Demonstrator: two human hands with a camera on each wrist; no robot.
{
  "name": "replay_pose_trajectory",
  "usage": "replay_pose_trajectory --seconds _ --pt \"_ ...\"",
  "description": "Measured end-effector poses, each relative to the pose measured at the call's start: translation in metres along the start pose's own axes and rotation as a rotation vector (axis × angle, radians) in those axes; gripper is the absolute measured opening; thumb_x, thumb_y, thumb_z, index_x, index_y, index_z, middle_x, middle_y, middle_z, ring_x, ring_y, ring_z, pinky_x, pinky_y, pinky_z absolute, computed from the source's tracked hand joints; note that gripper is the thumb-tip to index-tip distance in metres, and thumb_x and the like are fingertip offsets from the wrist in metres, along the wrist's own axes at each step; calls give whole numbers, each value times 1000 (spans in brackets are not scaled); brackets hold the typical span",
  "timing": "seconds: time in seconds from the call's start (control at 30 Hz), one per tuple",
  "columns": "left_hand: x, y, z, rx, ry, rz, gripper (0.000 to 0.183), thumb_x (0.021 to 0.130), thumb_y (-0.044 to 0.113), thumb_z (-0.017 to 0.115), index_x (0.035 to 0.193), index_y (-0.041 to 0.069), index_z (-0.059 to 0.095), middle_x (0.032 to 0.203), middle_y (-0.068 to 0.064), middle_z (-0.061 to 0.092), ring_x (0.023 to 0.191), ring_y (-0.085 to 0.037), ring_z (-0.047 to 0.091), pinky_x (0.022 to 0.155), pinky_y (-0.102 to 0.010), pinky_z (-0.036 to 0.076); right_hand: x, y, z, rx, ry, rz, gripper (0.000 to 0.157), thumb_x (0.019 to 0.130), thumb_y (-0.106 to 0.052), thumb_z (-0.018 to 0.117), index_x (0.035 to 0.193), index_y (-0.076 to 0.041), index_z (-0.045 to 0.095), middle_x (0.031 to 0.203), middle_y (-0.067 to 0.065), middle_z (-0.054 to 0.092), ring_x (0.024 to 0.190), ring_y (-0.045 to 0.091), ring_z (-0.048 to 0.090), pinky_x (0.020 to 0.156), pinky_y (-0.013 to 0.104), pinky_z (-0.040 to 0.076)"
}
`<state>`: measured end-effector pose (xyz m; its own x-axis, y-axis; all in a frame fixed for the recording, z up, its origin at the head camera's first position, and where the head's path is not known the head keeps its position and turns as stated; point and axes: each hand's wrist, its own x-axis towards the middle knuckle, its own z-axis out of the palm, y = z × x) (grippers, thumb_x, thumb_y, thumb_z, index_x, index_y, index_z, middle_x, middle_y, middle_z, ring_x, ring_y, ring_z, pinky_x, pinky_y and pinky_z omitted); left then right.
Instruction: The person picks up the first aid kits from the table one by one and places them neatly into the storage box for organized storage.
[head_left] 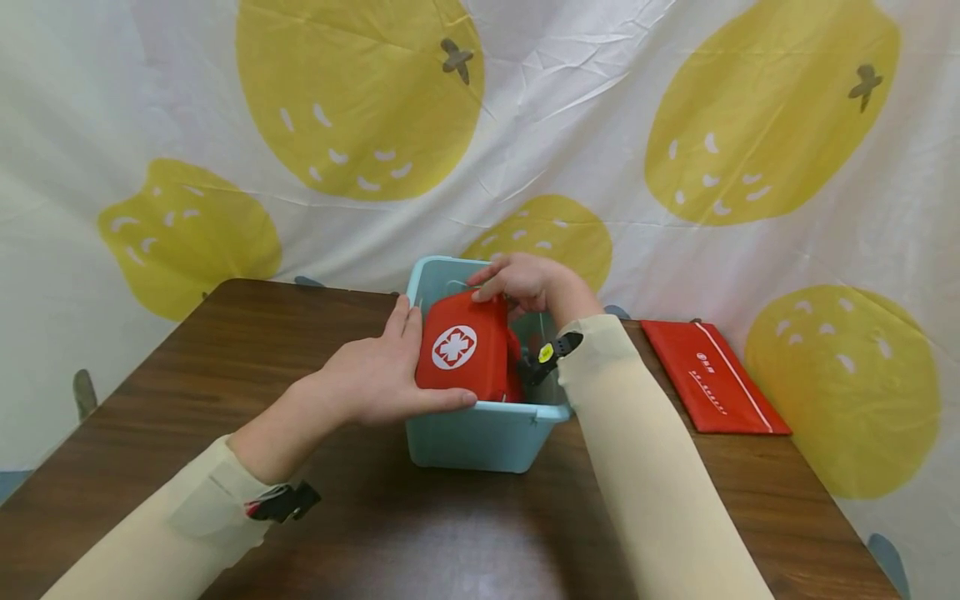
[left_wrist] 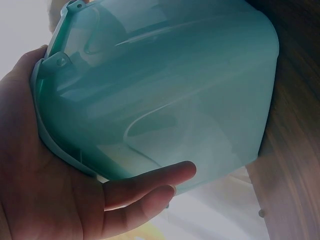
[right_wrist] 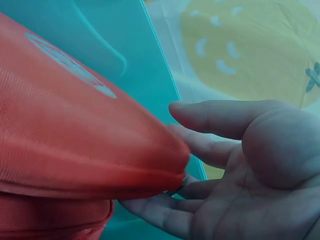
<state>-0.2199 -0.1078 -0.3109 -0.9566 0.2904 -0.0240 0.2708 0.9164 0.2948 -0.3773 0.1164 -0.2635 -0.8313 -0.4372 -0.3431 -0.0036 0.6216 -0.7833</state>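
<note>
A red first-aid case [head_left: 465, 346] with a white cross emblem stands tilted inside a light blue plastic bin [head_left: 472, 437]. My left hand [head_left: 371, 371] is spread against the bin's front left corner, its thumb along the front rim. In the left wrist view its fingers [left_wrist: 145, 185] lie nearly straight beside the bin's outer wall. Reaching over the bin, my right hand [head_left: 528, 283] touches the upper end of the case. In the right wrist view the thumb stands apart from the case while other fingertips touch its end and underside. Another red fabric thing [right_wrist: 50, 215] lies under the case.
A flat red pouch [head_left: 716, 379] with white lettering lies on the brown wooden table [head_left: 300, 500], to the right of the bin. Behind the table hangs a white cloth [head_left: 562, 108] printed with yellow fruit. Dark straps sit on both wrists.
</note>
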Motion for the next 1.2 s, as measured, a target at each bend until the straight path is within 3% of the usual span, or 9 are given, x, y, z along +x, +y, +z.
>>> replay_pose_trajectory --seconds 0.17,0.33,0.47,0.73,0.97,1.07,1.2 --pt "-1 0 0 8 9 1 142 83 97 54 175 -1 10 185 -21 3 115 -39 75 89 -47 63 -1 0 -1 -50 16 25 52 107 -22 68 157 -9 60 149 15 62 117 30 63 100 45 61" --pt "-1 1 0 2 15 8 142 83 97 56 175 -2 11 185 -22 4 114 -39 75 89 -47 63 -2 0 -2 -55 28 46 54 108 -26 66 158 -6 58 158 16 58 125 43 70 110 55 58" --pt "-1 1 -1 2 22 13 141 83 96 57 175 -2 10 185 -22 3 113 -39 75 88 -47 63 -1 0 -3 4 64 67 48 109 -27 66 152 -6 61 164 18 54 137 50 64 112 59 56" --pt "-1 0 -1 -1 23 16 142 83 97 56 175 -2 10 185 -22 3 112 -38 75 88 -47 62 -1 -3 -4 92 141 25 41 110 -27 65 144 -4 66 161 17 58 147 42 60 116 55 54" --pt "-2 0 -1 4 28 18 142 83 97 56 175 -2 10 185 -22 3 115 -39 75 91 -48 62 -2 -7 -5 313 209 -44 42 109 -22 65 145 0 60 156 19 60 146 42 60 121 56 50" --pt "-2 0 0 1 30 19 142 83 96 56 175 -2 11 185 -22 3 112 -39 75 89 -47 62 -5 -10 -6 425 214 -77 37 110 -20 63 143 -2 60 145 13 64 147 41 58 123 54 48" --pt "-2 -1 1 -5 30 17 141 83 96 56 175 -2 11 185 -22 4 110 -37 75 87 -46 62 -13 -16 -9 467 218 -120 36 111 -21 62 143 -5 65 129 4 65 143 38 60 120 49 51"
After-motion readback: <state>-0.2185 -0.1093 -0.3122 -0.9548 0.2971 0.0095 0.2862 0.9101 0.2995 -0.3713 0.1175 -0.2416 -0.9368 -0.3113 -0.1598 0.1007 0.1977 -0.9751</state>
